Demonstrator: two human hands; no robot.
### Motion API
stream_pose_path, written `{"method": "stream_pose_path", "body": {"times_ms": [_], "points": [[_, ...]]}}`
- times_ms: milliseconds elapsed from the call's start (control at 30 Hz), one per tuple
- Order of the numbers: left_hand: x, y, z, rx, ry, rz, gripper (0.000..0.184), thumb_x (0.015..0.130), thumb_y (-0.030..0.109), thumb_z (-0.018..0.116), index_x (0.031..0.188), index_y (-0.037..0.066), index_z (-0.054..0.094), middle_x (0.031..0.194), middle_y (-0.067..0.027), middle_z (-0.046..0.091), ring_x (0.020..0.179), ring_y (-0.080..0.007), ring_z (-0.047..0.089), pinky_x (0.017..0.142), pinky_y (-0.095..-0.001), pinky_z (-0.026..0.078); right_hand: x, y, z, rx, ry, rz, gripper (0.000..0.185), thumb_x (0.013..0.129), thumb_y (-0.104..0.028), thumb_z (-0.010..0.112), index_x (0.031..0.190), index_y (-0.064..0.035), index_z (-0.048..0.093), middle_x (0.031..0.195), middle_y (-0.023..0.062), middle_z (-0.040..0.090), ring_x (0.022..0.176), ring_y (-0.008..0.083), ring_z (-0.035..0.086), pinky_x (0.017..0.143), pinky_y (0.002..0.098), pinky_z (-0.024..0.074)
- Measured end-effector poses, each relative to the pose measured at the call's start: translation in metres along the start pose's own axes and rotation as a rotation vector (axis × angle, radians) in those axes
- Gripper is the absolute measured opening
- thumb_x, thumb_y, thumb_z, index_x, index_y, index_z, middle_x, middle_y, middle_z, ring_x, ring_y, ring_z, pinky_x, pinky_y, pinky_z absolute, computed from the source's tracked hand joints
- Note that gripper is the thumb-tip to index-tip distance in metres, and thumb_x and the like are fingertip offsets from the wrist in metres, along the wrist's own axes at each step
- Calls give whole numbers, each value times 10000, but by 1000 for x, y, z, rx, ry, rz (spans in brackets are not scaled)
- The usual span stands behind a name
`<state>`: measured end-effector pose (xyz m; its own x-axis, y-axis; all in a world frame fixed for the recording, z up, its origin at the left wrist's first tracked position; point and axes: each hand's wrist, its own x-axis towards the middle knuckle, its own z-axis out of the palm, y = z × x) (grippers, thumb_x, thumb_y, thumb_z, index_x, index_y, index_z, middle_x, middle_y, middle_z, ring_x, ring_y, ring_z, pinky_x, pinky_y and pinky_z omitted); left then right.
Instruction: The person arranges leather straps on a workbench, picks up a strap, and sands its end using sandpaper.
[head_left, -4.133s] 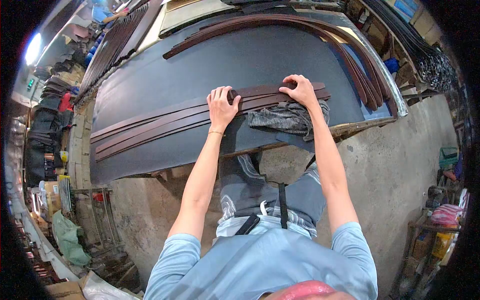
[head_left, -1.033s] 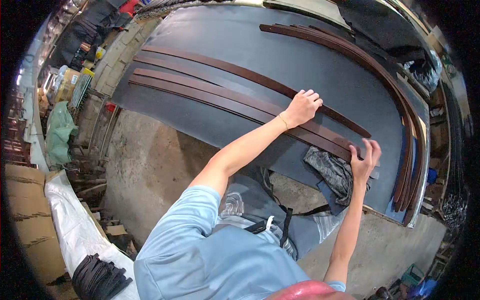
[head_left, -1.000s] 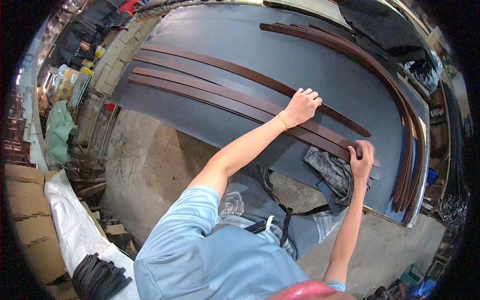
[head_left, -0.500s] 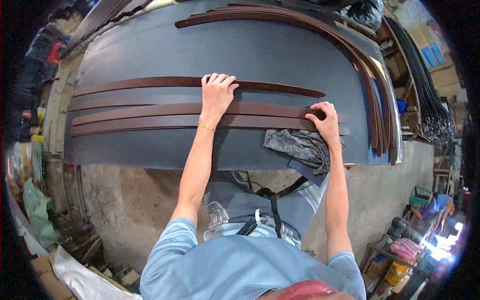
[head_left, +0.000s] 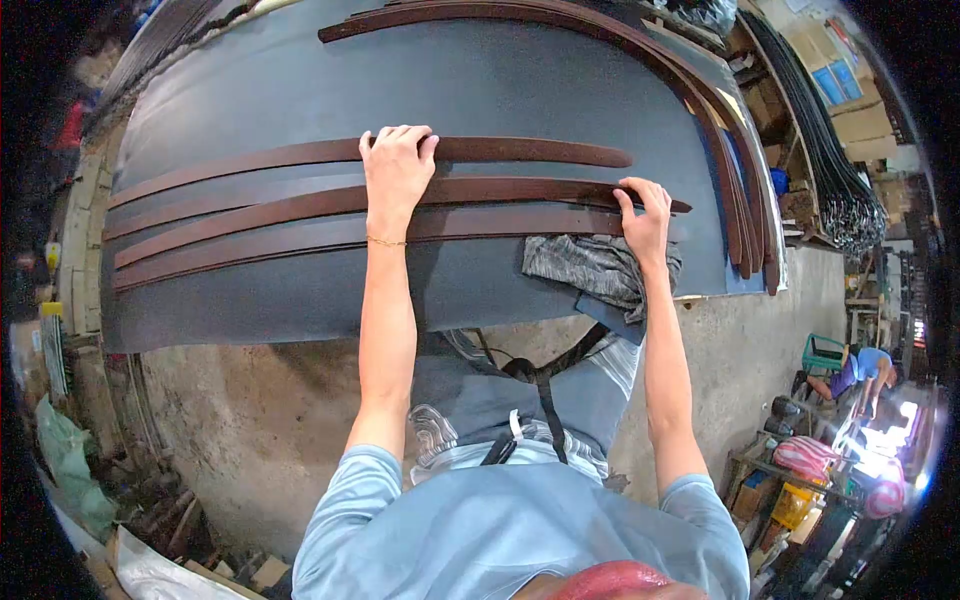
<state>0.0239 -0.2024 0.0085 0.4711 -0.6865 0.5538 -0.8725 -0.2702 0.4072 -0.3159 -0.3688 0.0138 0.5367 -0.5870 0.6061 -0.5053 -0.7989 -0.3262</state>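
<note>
Several long brown strips lie across a dark table (head_left: 250,90). My left hand (head_left: 397,175) is closed on the farthest strip (head_left: 530,150) of this group, near its middle. Nearer to me, a second strip (head_left: 300,207) passes under my left wrist, and my right hand (head_left: 647,212) pinches it close to its right end. Another brown strip (head_left: 520,222) lies just in front, its end beside my right hand. A crumpled grey cloth (head_left: 590,268) rests at the table's front edge, partly behind my right wrist.
A bundle of curved brown strips (head_left: 600,28) runs along the table's far and right sides. Black cords (head_left: 820,150) hang over a rack at the right. A person (head_left: 868,372) bends near a green chair (head_left: 822,352) at the lower right. Shelves with goods stand below.
The view has turned back to face the table squarely. Compared with half a second ago, the strip at my right hand has been raised on edge and shifted away from the front strip. My left hand still holds the farthest strip.
</note>
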Motion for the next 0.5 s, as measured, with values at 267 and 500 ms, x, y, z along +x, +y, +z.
{"method": "stream_pose_path", "body": {"times_ms": [267, 500], "points": [[1, 0, 3, -13, 3, -48, 179, 905, 268, 658, 955, 115, 733, 984, -54, 725, 989, -258, 649, 1007, -502, 403, -4, 11, 9, -231, -15, 131, 259, 862, -277, 697, 1046, -96, 721, 1224, 96, 648, 1146, 294, 574, 1046, 441, 386], [2, -1, 5, 2, -13, -52, 187, 911, 277, 652, 956, 116, 736, 977, -49, 724, 990, -254, 647, 993, -473, 413, -3, 10, 7, -162, -62, 111, 310, 839, -217, 678, 1130, -112, 696, 1234, 74, 651, 1195, 279, 559, 1057, 439, 378]]}}
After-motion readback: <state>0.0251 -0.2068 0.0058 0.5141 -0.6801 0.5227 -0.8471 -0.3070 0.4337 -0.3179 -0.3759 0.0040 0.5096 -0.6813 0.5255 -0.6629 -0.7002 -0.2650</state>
